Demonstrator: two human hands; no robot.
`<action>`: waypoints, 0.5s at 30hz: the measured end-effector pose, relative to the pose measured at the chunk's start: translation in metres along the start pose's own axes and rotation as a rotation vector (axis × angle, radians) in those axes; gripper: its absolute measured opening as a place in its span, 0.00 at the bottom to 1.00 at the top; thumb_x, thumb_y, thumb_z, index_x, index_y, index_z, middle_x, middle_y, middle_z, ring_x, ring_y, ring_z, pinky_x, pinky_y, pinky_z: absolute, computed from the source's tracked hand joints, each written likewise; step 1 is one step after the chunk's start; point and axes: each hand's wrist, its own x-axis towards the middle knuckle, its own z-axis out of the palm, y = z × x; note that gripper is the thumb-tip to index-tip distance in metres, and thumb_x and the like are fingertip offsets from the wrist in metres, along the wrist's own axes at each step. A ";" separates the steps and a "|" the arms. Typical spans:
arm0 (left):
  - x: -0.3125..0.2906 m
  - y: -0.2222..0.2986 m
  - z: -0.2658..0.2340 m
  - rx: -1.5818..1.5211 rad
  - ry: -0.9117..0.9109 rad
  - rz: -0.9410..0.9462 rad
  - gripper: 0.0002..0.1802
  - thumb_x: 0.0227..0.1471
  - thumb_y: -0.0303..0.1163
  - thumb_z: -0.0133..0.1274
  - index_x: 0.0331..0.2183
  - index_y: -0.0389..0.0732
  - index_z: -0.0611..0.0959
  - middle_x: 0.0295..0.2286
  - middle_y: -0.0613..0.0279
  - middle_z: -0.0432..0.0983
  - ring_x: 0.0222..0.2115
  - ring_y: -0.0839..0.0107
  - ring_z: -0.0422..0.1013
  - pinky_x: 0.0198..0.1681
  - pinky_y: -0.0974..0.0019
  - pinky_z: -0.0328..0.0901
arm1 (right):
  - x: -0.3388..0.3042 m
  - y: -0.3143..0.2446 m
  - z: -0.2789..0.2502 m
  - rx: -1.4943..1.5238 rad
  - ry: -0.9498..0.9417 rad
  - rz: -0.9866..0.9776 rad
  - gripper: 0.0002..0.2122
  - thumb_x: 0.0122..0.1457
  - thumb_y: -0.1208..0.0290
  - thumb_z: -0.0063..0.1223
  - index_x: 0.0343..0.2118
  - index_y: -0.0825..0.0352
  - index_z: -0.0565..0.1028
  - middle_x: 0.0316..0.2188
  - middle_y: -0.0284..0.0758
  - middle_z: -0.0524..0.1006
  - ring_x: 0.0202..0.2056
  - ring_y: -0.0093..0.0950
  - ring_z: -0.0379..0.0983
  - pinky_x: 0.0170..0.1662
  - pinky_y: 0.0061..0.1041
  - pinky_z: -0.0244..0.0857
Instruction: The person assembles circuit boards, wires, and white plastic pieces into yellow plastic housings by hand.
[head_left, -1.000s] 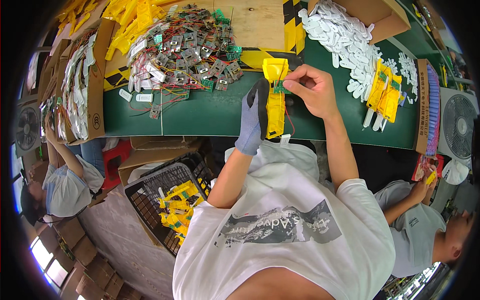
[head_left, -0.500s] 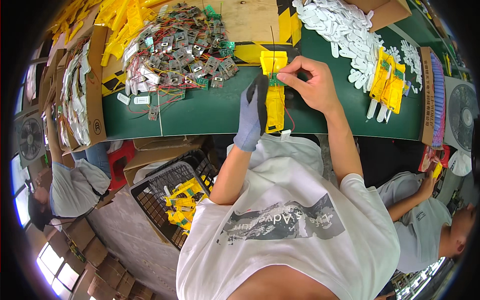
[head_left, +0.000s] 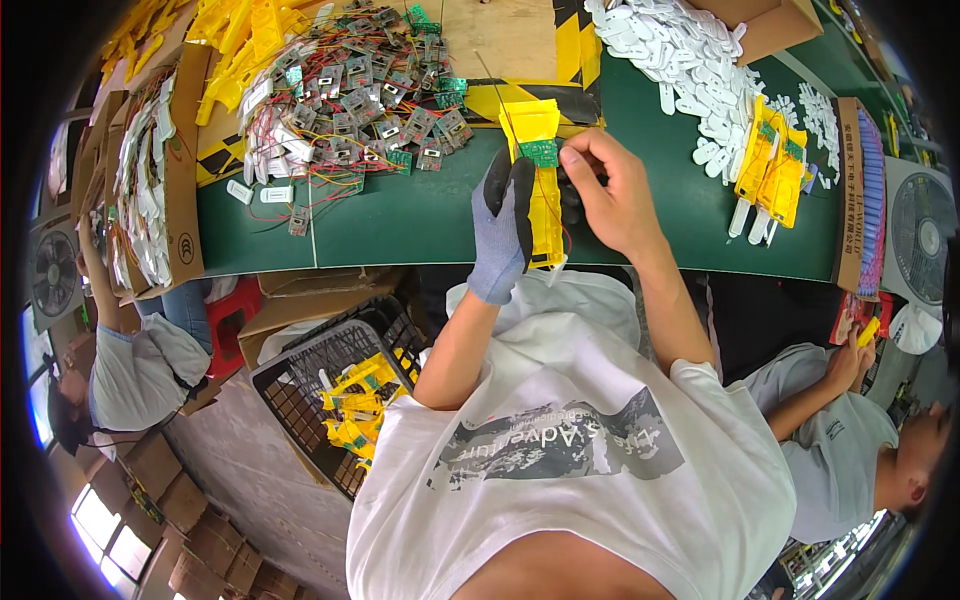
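Note:
My left hand (head_left: 503,225), in a grey-blue glove with black fingers, is closed around a long yellow plastic housing (head_left: 545,215) held upright over the table's near edge. A small green circuit board (head_left: 540,153) sits across the upper part of the housing, with a thin dark wire rising from it and a red wire running down. My bare right hand (head_left: 612,185) is beside the board's right edge, thumb and index finger bent close together. Whether those fingertips grip the board or only touch its edge, I cannot tell.
A heap of circuit boards with wires (head_left: 370,100) lies at the left, near yellow housings (head_left: 250,45). White plastic pieces (head_left: 670,60) and two filled yellow housings (head_left: 770,170) are at the right. A black basket (head_left: 285,390) stands below left. Co-workers sit at both sides.
The housing has tilted, its top shifting slightly left. The board now lies flatter across it, with its face showing. My right hand has moved a little lower and to the side of the board.

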 end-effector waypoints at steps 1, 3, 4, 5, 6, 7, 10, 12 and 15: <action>-0.001 0.001 0.000 -0.021 -0.033 -0.012 0.11 0.58 0.34 0.43 0.38 0.38 0.72 0.23 0.64 0.72 0.19 0.79 0.69 0.21 0.74 0.65 | -0.001 -0.005 0.000 0.008 -0.017 0.042 0.08 0.59 0.70 0.46 0.29 0.70 0.69 0.21 0.33 0.68 0.19 0.20 0.60 0.23 0.21 0.55; 0.000 -0.001 -0.004 0.009 -0.059 -0.023 0.11 0.58 0.33 0.43 0.39 0.37 0.72 0.26 0.65 0.71 0.23 0.81 0.67 0.25 0.75 0.63 | -0.002 -0.002 0.005 0.015 -0.008 -0.010 0.08 0.59 0.70 0.45 0.29 0.70 0.68 0.21 0.34 0.68 0.19 0.21 0.60 0.23 0.22 0.56; 0.000 -0.003 -0.004 0.003 -0.057 -0.022 0.11 0.58 0.33 0.43 0.39 0.37 0.72 0.26 0.65 0.71 0.23 0.81 0.67 0.25 0.75 0.63 | -0.002 -0.001 0.005 0.027 0.005 -0.064 0.08 0.60 0.69 0.45 0.30 0.70 0.68 0.21 0.35 0.68 0.19 0.23 0.60 0.24 0.23 0.56; 0.000 -0.005 -0.002 0.002 -0.048 -0.009 0.12 0.58 0.33 0.42 0.41 0.37 0.72 0.27 0.65 0.71 0.25 0.82 0.66 0.27 0.75 0.63 | -0.002 -0.002 0.004 0.022 -0.001 -0.065 0.08 0.60 0.69 0.45 0.30 0.70 0.68 0.21 0.35 0.68 0.19 0.23 0.60 0.24 0.23 0.56; -0.001 -0.005 -0.001 0.002 -0.037 0.003 0.13 0.58 0.32 0.42 0.42 0.36 0.71 0.29 0.65 0.70 0.27 0.82 0.66 0.28 0.75 0.63 | -0.003 -0.005 0.003 -0.005 -0.017 -0.047 0.08 0.60 0.69 0.44 0.30 0.70 0.67 0.21 0.35 0.68 0.19 0.25 0.60 0.24 0.24 0.56; -0.001 -0.004 -0.001 -0.005 -0.033 0.004 0.13 0.58 0.32 0.42 0.42 0.36 0.71 0.29 0.65 0.70 0.27 0.82 0.66 0.28 0.75 0.63 | -0.004 -0.007 0.003 -0.033 -0.033 -0.029 0.08 0.60 0.69 0.43 0.31 0.70 0.67 0.22 0.36 0.68 0.19 0.27 0.61 0.25 0.25 0.57; 0.001 -0.003 -0.001 0.008 -0.087 0.014 0.15 0.58 0.31 0.41 0.45 0.35 0.70 0.32 0.64 0.70 0.31 0.81 0.65 0.33 0.74 0.63 | -0.001 -0.012 0.001 -0.051 -0.030 0.020 0.07 0.59 0.70 0.44 0.31 0.70 0.67 0.23 0.37 0.68 0.20 0.28 0.62 0.26 0.25 0.58; 0.001 -0.004 0.002 -0.009 -0.093 0.050 0.17 0.58 0.31 0.40 0.48 0.35 0.68 0.34 0.63 0.70 0.33 0.80 0.65 0.36 0.73 0.63 | -0.002 -0.013 0.003 -0.088 -0.001 -0.045 0.07 0.59 0.70 0.44 0.31 0.70 0.67 0.23 0.37 0.68 0.21 0.28 0.62 0.26 0.25 0.58; -0.002 -0.009 -0.001 -0.051 -0.070 0.057 0.20 0.58 0.30 0.40 0.51 0.35 0.65 0.37 0.62 0.69 0.35 0.79 0.64 0.38 0.73 0.63 | -0.003 -0.012 0.003 -0.077 0.006 -0.100 0.07 0.58 0.71 0.46 0.32 0.70 0.68 0.24 0.37 0.67 0.22 0.26 0.64 0.27 0.23 0.59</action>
